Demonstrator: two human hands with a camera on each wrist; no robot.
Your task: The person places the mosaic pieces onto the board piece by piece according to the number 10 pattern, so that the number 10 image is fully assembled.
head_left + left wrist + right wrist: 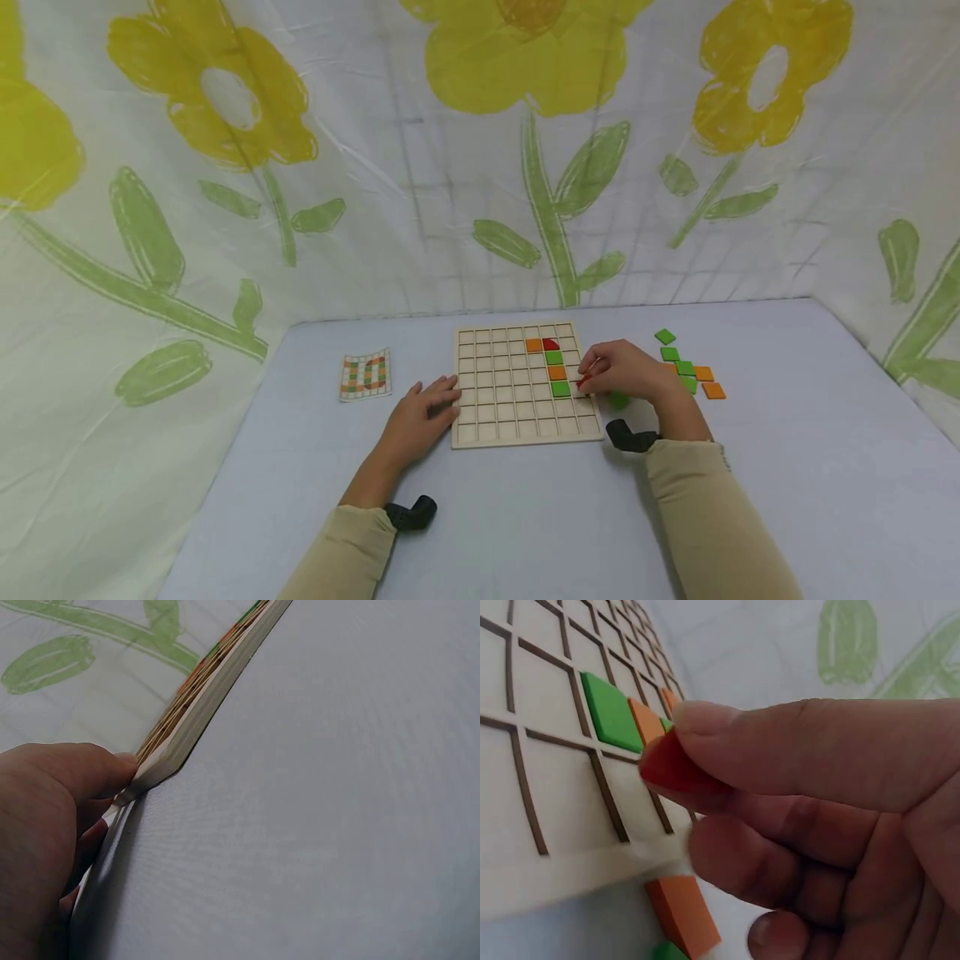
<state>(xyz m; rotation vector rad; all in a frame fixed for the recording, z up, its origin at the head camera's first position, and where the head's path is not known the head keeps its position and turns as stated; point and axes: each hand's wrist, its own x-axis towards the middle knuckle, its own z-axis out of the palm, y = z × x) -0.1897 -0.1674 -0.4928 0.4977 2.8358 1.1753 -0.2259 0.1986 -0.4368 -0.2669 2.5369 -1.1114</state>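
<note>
A wooden grid board (498, 432) lies on the table. In one column sit a red rounded tile (551, 344), a green tile (554, 357), an orange tile (557, 372) and another green tile (560, 389); an orange tile (533, 345) is left of the red one. My right hand (626, 371) pinches a red tile (676, 766) between thumb and finger over the board's right side; the fingers partly cover its shape. My left hand (420, 421) rests at the board's left edge, its thumb (105, 769) touching the rim near the corner.
Loose green tiles (669, 354) and orange tiles (714, 391) lie scattered right of the board, some partly behind the right hand. A card printed with a coloured grid (365, 375) lies to the left. Behind the table hangs a flower-patterned cloth (450, 167).
</note>
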